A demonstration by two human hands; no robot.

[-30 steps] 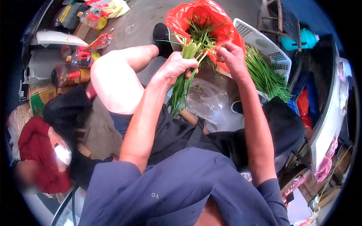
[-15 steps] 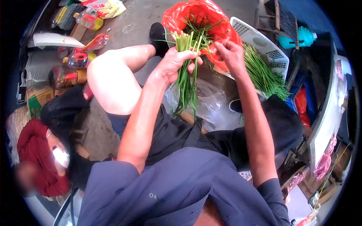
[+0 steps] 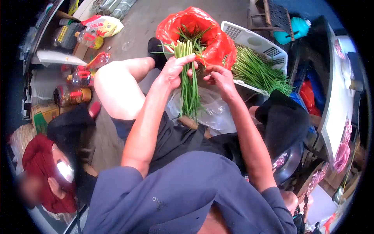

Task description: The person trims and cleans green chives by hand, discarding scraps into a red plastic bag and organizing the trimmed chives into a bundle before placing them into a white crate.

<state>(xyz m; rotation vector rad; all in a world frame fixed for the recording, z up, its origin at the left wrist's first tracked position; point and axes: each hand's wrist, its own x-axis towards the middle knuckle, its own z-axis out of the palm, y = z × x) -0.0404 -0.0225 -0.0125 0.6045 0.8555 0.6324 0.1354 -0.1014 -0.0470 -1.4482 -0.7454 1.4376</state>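
Observation:
My left hand point(image 3: 176, 73) is closed round a bunch of garlic chives point(image 3: 189, 95), pale stem ends up and green leaves hanging down. Just right of the bunch is my right hand point(image 3: 221, 80), its fingers curled in a pinch; whether anything thin is between them is too small to make out. Beyond both hands stands a red plastic bag point(image 3: 224, 48), its mouth wide and loose green leaves inside. More chives point(image 3: 259, 72) lie in a white slotted basket point(image 3: 253, 38) to the right. Below my hands a clear plastic bag point(image 3: 218, 111) is spread out.
Bottles point(image 3: 80, 77) and a cardboard box point(image 3: 48, 113) line the left side. Near the lower left, another person in a dark red top point(image 3: 41, 162) holds a phone point(image 3: 65, 171). A teal jug point(image 3: 298, 29) is at the upper right, and a white board edge point(image 3: 331, 105) runs along the right.
My right hand has come down and left, from beside the red bag to close by the bunch. The left hand keeps its hold on the chives. The view has shifted slightly.

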